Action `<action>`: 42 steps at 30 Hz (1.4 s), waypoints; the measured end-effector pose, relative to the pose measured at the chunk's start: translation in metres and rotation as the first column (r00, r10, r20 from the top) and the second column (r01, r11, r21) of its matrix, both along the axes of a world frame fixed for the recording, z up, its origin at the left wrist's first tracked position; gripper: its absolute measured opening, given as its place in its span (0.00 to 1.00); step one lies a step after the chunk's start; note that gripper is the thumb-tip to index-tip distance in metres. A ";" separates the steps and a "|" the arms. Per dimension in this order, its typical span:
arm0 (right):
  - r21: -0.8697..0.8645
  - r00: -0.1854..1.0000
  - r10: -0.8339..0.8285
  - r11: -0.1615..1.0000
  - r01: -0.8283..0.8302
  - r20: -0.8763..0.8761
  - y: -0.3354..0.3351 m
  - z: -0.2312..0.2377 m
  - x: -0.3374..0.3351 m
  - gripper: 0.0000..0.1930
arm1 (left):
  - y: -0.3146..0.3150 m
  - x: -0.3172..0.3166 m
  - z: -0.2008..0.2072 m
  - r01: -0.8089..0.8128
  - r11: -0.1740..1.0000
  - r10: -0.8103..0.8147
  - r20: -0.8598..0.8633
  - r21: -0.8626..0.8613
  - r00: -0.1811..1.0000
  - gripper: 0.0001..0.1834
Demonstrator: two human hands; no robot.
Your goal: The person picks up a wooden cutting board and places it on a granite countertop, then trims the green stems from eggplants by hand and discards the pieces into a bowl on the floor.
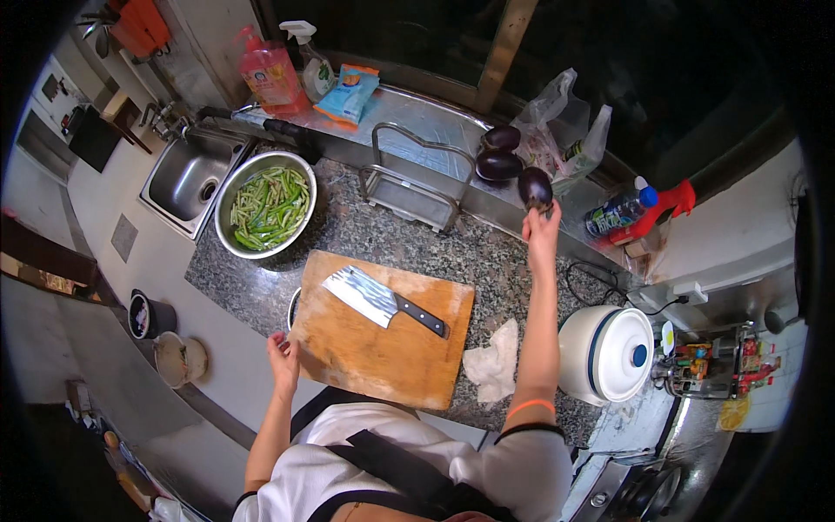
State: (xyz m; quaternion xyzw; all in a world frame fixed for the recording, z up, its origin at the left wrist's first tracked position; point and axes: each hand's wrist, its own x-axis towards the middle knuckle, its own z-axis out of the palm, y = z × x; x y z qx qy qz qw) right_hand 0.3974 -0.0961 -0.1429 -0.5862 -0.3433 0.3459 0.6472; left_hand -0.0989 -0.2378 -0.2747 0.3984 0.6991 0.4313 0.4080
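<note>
My right hand point(541, 230) reaches to the back ledge and is closed on the stem end of an eggplant point(535, 186). Two more dark purple eggplants, a front one point(499, 165) and a back one point(502, 137), lie just left of it. Beside the left edge of a wooden cutting board point(348, 344), my left hand point(283, 358) holds nothing, its fingers loosely bent and apart. A cleaver point(383, 300) rests flat on the board, blade to the left and black handle to the right.
Left of the board's far side stands a metal bowl point(223, 228) of green beans, near the sink point(187, 178). A metal rack point(409, 196) sits behind the board. On the right are a white cloth point(492, 361), a white lidded pot point(578, 357) and bottles point(619, 213).
</note>
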 end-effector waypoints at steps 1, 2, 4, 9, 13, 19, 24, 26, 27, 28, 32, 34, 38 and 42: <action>-0.018 0.997 0.071 0.997 -0.071 0.010 -0.022 0.011 -0.018 0.25 | 0.006 0.012 0.012 0.095 0.995 -0.092 0.112 -0.027 0.989 0.23; -0.039 0.981 0.192 0.980 -0.193 -0.031 -0.043 0.027 -0.040 0.26 | 0.013 0.029 0.035 0.193 0.980 -0.178 0.227 -0.043 0.957 0.23; -0.168 0.867 0.488 0.850 -0.499 -0.100 -0.071 0.033 -0.073 0.29 | 0.023 0.063 0.077 0.351 0.934 -0.279 0.476 -0.067 0.834 0.25; -0.332 0.252 0.952 0.184 -0.925 -0.172 -0.086 0.011 -0.154 0.27 | 0.034 0.120 0.114 0.505 0.859 -0.202 0.960 0.079 0.193 0.28; -0.494 0.320 0.872 0.477 -0.727 0.371 -0.030 0.007 -0.109 0.26 | 0.017 0.105 0.086 0.391 0.890 -0.056 0.796 -0.233 0.603 0.24; -0.030 0.000 0.031 0.982 0.186 1.000 0.072 -0.004 0.018 0.44 | -0.003 0.065 0.047 0.318 0.930 -0.271 0.240 -0.186 0.932 0.27; -0.337 0.269 0.262 0.896 0.288 0.927 0.082 -0.019 0.027 0.41 | -0.004 0.062 0.049 0.272 0.919 -0.184 0.300 -0.285 0.936 0.28; -0.285 0.385 0.186 0.933 0.218 0.904 0.068 -0.023 0.008 0.38 | -0.006 0.059 0.043 0.257 0.938 -0.206 0.220 -0.233 0.953 0.30; -0.244 0.457 0.161 0.961 0.127 0.874 0.050 -0.024 0.000 0.36 | -0.008 0.059 0.038 0.255 0.945 -0.219 0.184 -0.207 0.958 0.30; -0.259 0.502 0.193 0.964 0.065 0.843 0.031 -0.027 -0.006 0.36 | -0.008 0.058 0.030 0.252 0.942 -0.226 0.139 -0.220 0.964 0.32; -0.524 0.585 0.541 0.823 -0.220 0.604 -0.024 -0.064 -0.019 0.36 | -0.009 0.059 0.027 0.298 0.926 -0.345 -0.195 -0.233 0.918 0.37; -0.643 0.433 0.701 0.705 -0.300 0.567 -0.029 -0.074 -0.023 0.37 | -0.006 0.060 0.033 0.337 0.917 -0.388 -0.286 -0.213 0.876 0.38; -0.606 0.590 0.692 0.695 -0.387 0.416 0.016 -0.055 -0.006 0.25 | -0.007 0.059 0.033 0.341 0.921 -0.371 -0.153 -0.189 0.916 0.38; 0.046 0.441 0.025 0.987 -0.151 0.897 0.107 -0.029 0.019 0.31 | -0.009 0.058 0.029 0.336 0.924 -0.368 -0.188 -0.182 0.910 0.39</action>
